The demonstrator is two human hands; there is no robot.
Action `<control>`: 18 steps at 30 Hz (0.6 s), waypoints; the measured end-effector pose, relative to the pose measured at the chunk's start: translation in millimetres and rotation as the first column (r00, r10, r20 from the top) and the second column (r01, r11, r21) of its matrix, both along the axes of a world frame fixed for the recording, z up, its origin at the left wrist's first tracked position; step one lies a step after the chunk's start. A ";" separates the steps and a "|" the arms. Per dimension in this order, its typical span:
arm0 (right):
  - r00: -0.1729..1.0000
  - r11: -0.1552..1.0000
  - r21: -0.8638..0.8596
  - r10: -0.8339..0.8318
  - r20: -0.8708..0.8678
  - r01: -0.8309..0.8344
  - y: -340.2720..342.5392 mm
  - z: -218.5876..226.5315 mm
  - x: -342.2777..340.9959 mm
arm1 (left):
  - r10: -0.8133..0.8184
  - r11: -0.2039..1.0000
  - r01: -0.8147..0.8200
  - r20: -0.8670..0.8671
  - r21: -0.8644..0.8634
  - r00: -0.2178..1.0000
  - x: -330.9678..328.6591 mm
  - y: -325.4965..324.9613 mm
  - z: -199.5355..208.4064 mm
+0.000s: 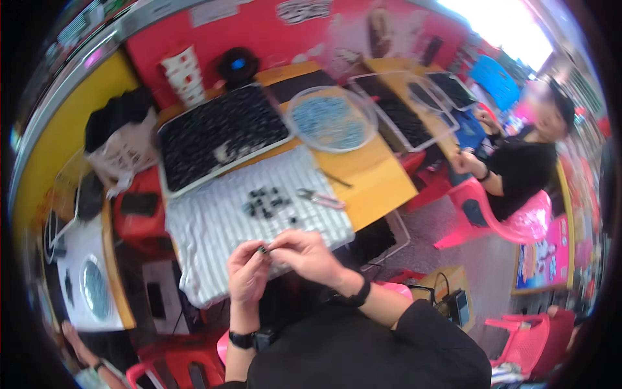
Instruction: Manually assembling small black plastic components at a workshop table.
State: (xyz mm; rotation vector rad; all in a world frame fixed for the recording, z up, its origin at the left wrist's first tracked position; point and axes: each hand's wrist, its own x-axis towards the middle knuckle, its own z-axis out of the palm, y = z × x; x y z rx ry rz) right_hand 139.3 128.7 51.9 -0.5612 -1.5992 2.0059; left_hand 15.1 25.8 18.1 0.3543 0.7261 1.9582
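Over the near edge of a striped cloth [194,227], my left hand [246,271] pinches a small dark part [262,249] with a greenish glint. My right hand [308,256] meets it from the other side, thumb and forefinger closed at the same part. Whether the right fingers hold a separate piece is too small to tell. Just beyond my hands lies a loose cluster of small black parts [265,202], with a single one [293,220] apart from it. A pair of pliers [322,198] with pale handles rests to their right.
A white-rimmed tray [170,192] full of black parts stands at the back left. Beside it is a round clear tub [304,144] of light blue pieces. A thin dark rod [338,179] lies on the wooden table. Another person [525,155] sits working at the right.
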 end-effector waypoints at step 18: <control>0.995 0.914 0.394 -0.098 -0.017 0.097 0.9 8.2 -4.8 | -0.069 0.992 0.065 0.033 0.110 0.997 -1.7 3.9 -8.4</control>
